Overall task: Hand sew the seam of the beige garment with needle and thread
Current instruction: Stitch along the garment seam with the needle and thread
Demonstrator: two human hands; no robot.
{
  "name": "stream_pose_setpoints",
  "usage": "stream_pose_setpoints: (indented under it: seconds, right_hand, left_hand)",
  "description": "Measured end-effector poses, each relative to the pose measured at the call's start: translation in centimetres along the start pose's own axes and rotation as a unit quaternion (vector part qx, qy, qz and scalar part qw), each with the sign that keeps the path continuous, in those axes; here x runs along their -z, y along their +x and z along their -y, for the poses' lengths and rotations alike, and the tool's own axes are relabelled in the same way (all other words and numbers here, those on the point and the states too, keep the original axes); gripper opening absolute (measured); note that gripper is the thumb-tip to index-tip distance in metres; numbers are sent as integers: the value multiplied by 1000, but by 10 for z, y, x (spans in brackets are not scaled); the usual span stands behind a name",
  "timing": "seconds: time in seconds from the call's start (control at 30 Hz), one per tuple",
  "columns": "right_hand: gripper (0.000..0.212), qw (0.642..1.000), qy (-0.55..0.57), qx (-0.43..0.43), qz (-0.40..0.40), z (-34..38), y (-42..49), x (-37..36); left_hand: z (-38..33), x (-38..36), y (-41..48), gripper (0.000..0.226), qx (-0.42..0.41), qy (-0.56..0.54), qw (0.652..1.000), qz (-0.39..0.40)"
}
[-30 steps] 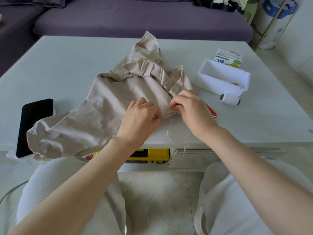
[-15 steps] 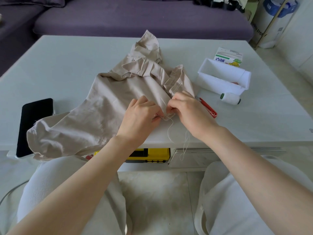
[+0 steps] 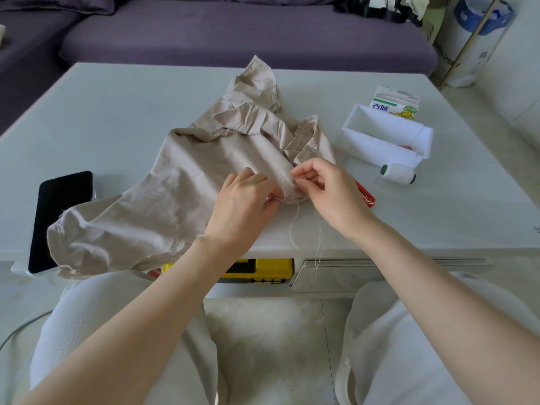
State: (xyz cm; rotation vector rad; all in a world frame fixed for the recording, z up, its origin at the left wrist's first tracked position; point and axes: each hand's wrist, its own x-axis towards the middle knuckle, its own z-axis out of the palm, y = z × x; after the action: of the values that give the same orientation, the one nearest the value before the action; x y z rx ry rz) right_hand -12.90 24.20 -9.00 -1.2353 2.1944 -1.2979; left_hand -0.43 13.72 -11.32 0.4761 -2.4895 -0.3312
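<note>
**Item:** hand-sewing in progress, head view.

**Beige garment** [image 3: 190,185]: lying crumpled across the middle of the white table [image 3: 117,127], with one corner overhanging the near edge. The seam being worked is sitting at its right-hand fold, between the two hands.

**Left hand** [image 3: 242,203]: fingers curling down and pinching the seam fold.

**Right hand** [image 3: 330,194]: thumb and forefinger pinching together right at the fold, judged to be gripping the needle, which is too fine to make out. The remaining fingers are hanging loosely curled.

**Thread** [image 3: 290,229]: trailing from the seam in slack loops over the table edge.

**Risks:**
- The loose thread is looking likely to tangle or knot while being drawn through, since its strands are hanging close together.
- The left fingertips are sitting just beside the stitch point, so a hard push could be pricking them.
- A slackening fold could be letting stitches wander off the seam.

**Surroundings:**
- A thread spool [image 3: 397,172], white tray [image 3: 365,141], drink carton [image 3: 394,102] and red-handled tool [image 3: 366,195] are lying right of the garment.
- A phone [image 3: 62,217] is lying to its left.
- A purple sofa [image 3: 233,27] is standing beyond the table.
- A yellow case [image 3: 260,270] is sitting beneath the table.
- A pale tiled floor [image 3: 263,331] is showing below.
</note>
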Motion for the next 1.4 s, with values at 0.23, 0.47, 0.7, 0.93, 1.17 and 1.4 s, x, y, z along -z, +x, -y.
stream_pose_setpoints:
  seconds: [0.23,0.47,0.7,0.93,1.17,1.4]
  right_hand:
    - [9,992,117,-48,-29,1,-3,-1]
    - [12,999,41,-13,-13,-1,-8,-11]
    - [14,999,13,14,-49,-3,-9,-14]
    - [10,998,20,10,-53,-3,-10,-15]
    - [13,999,-34,31,-8,-5,-13,-17]
    - [24,981,-144,129,9,-10,-15,-19]
  left_hand:
    - [-2,1,0,4,0,-11,1000,-15]
    - [-2,2,0,5,-1,-12,1000,-15]
    - [-2,2,0,4,3,-12,1000,-12]
    - [-2,2,0,4,7,-7,1000,-12]
    - [-2,3,0,5,23,-12,1000,-6]
    - [-2,3,0,7,49,-32,998,3]
